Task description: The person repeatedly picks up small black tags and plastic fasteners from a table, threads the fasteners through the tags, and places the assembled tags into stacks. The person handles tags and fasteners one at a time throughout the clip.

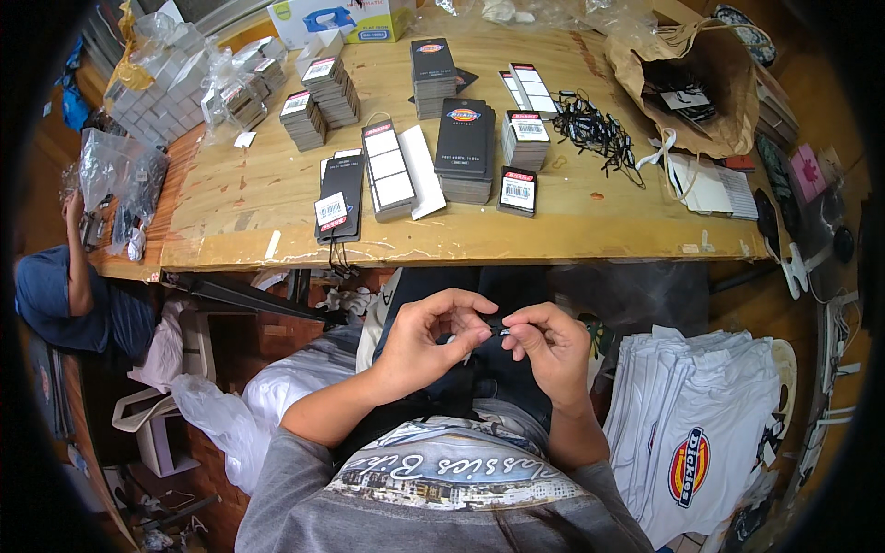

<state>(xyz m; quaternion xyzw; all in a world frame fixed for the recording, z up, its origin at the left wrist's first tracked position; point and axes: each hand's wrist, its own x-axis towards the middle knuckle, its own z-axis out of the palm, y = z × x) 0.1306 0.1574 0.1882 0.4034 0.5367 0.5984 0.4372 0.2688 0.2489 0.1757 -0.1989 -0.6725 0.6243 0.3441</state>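
Above my lap, in front of the table edge, my left hand (431,334) and my right hand (546,347) come close together, fingertips pinched. Between them is a small dark piece (499,326), too small and covered for me to tell its kind. On the table ahead lie stacks of black hang tags (461,152), a stack of white tags with red ends (391,170) and small stacks of barcode tags (526,138). Black tag strings (595,134) lie in a tangled pile to the right. A few tags with black strings (341,198) lie at the table's front edge.
A brown paper bag (710,101) stands open at the right. White printed shirts (687,415) are piled by my right side. Boxes and stacked tags in plastic (161,92) fill the far left. Another person (69,286) sits at the left; clear plastic (221,424) lies below.
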